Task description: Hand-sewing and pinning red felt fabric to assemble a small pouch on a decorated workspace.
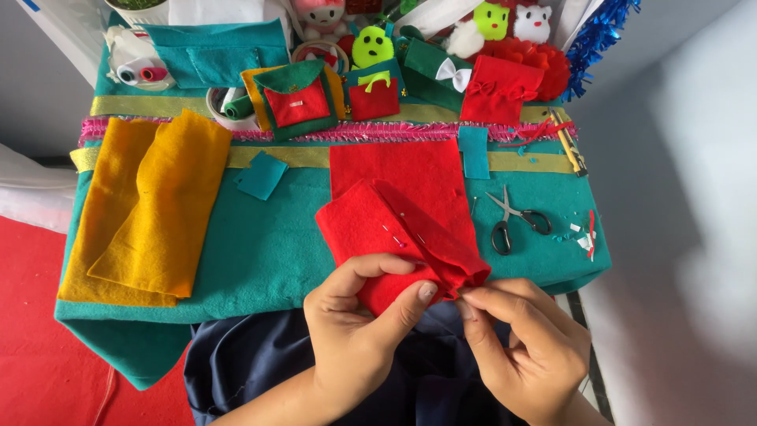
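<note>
While a folded piece of soft red felt [392, 237] lies at the near edge of a teal felt-covered worktable [260, 252], a person's two bare hands work its lower corner. The left hand [359, 327] pinches the fold between thumb and curled fingers, closed on the cloth, while the right hand [524, 343] closes its fingertips on the corner's edge, apparently around something too small to make out. Several pins [398, 237] with coloured heads run through the fold. The felt looks light, limp and slightly grippy; it would likely hold a crease but sag if lifted by one corner, so the pinned fold near the edge seems the safest place to grasp, with care for the pin points. A flat red felt rectangle [414, 170] lies under it. To the right rest black-handled scissors [512, 221] and small scraps; to the left sit folded mustard-yellow felt sheets [146, 213] and a small teal felt square [261, 175]. Along the far side stand small red and green felt pouches [298, 101], plush toys and pom-poms.
</note>
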